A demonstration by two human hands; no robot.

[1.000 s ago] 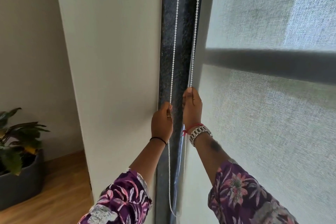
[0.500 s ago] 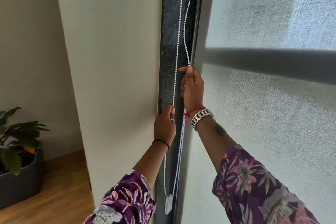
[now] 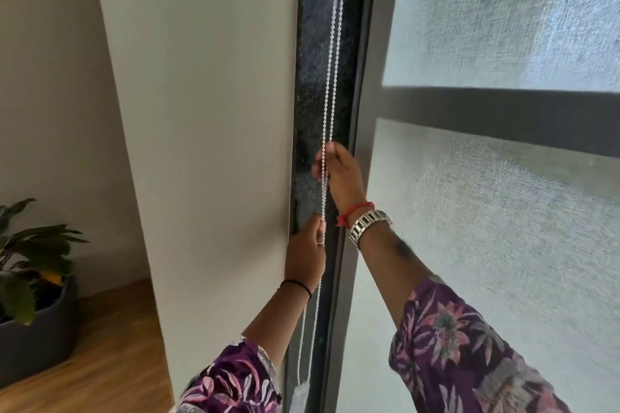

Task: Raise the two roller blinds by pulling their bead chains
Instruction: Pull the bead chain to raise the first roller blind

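Note:
A white bead chain (image 3: 330,77) hangs as two strands in front of a dark speckled stone jamb (image 3: 310,84). My right hand (image 3: 339,171) is closed on one strand, higher up. My left hand (image 3: 307,253) pinches the other strand lower down, beside the wall edge. Below my left hand the chain loop drops to a white plastic weight (image 3: 301,394). A grey mesh roller blind (image 3: 486,211) covers the window to the right, with a dark frame bar (image 3: 503,117) showing through it.
A white wall (image 3: 208,111) stands just left of the jamb. At the far left a potted plant (image 3: 30,261) in a dark pot sits on a wooden floor (image 3: 110,362).
My right hand slid up the chain, from beside my left hand to well above it, then shifted left. The chain loop and its white weight rose into view. My left hand stayed at about the same height.

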